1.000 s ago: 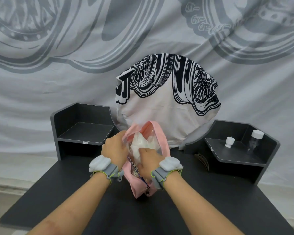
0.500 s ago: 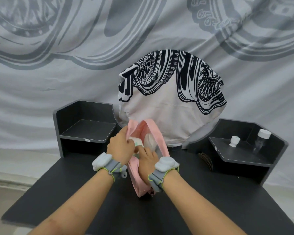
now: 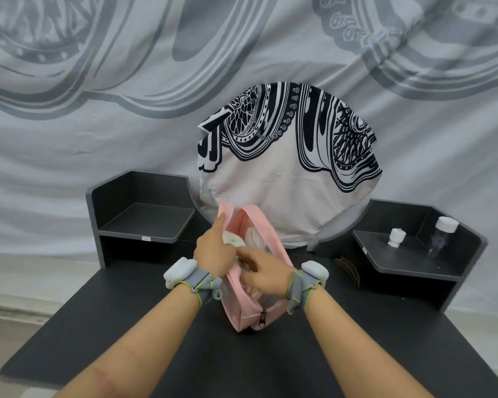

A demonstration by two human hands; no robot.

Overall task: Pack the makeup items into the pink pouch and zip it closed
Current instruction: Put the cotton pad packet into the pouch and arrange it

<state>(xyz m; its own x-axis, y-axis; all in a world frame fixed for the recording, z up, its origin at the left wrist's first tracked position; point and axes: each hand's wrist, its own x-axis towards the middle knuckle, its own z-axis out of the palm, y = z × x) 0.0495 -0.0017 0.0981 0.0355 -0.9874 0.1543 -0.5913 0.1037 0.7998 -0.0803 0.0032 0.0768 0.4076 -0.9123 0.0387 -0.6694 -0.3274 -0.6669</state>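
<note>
The pink pouch [image 3: 249, 305] stands open on the dark desk [image 3: 270, 354], its mouth facing up and its black zipper pull hanging at the near end. White makeup items [image 3: 252, 239] lie inside the opening. My left hand [image 3: 212, 252] grips the pouch's left rim, thumb raised along the edge. My right hand [image 3: 260, 272] rests over the opening, fingers curled and pointing left, touching a white item with a green mark [image 3: 233, 242]. Whether it is pinching that item is hard to see.
A dark shelf unit [image 3: 144, 222] sits at the back left. Another shelf [image 3: 400, 254] at the back right holds a small white cap [image 3: 396, 238] and a clear jar with a white lid [image 3: 443, 234]. A round cloth-covered object [image 3: 291, 196] stands behind the pouch.
My right hand came up out of the pouch and now lies across its mouth. The pouch has settled lower and more upright, and its zipper pull now shows at the near end.
</note>
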